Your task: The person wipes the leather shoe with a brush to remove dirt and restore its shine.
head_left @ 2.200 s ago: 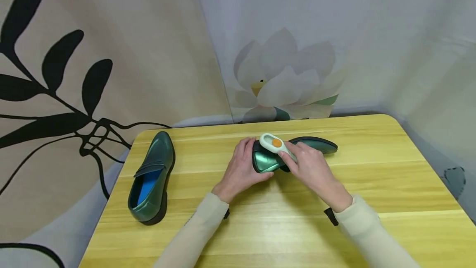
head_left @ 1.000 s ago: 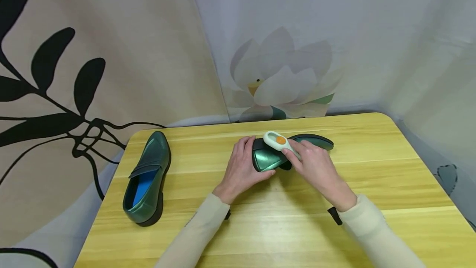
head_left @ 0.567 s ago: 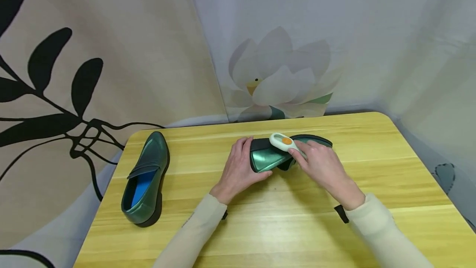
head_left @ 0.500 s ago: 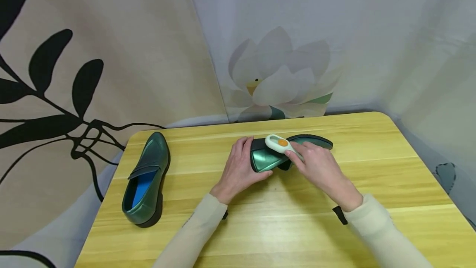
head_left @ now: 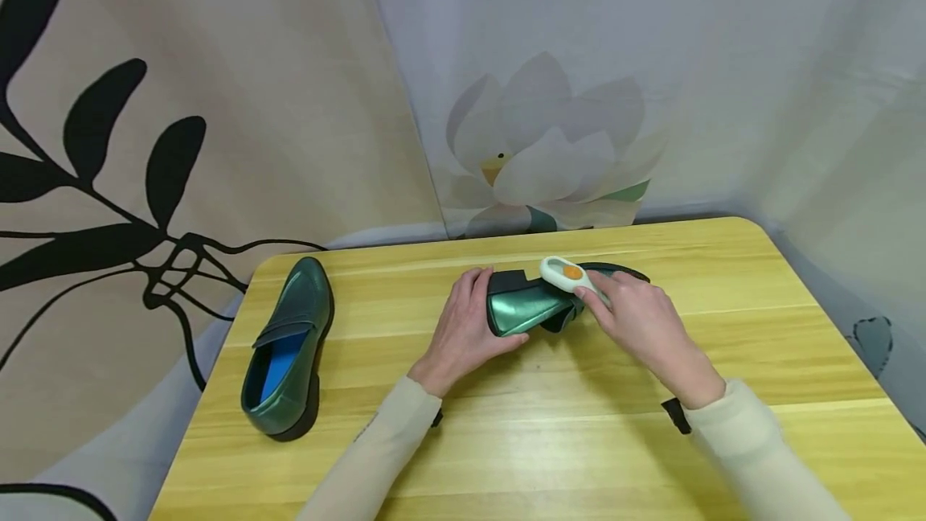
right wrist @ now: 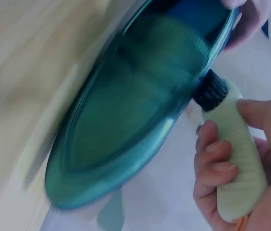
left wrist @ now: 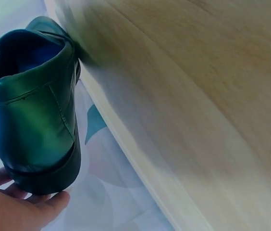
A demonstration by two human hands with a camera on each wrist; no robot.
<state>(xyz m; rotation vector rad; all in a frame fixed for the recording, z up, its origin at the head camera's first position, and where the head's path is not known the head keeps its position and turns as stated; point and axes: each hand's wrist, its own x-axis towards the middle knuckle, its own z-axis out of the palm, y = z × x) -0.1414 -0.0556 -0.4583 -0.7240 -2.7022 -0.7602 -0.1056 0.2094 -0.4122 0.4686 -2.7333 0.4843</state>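
Note:
My left hand grips the heel end of a metallic green loafer, which lies tipped on its side with the toe pointing right. In the left wrist view, fingers curl under the black heel of the loafer. My right hand holds a small white brush with an orange oval on its handle. Seen from the right wrist, the dark bristles meet the loafer's side edge near the opening, and the fingers wrap around the pale ribbed handle. My right hand hides part of the toe in the head view.
A matching green loafer with a blue insole stands upright at the left of the wooden table. Behind the table's back edge hangs a patterned curtain.
The brush has shifted right along the loafer toward the toe, with a short move back left around half a second ago. My left hand and the loafer stay nearly in place.

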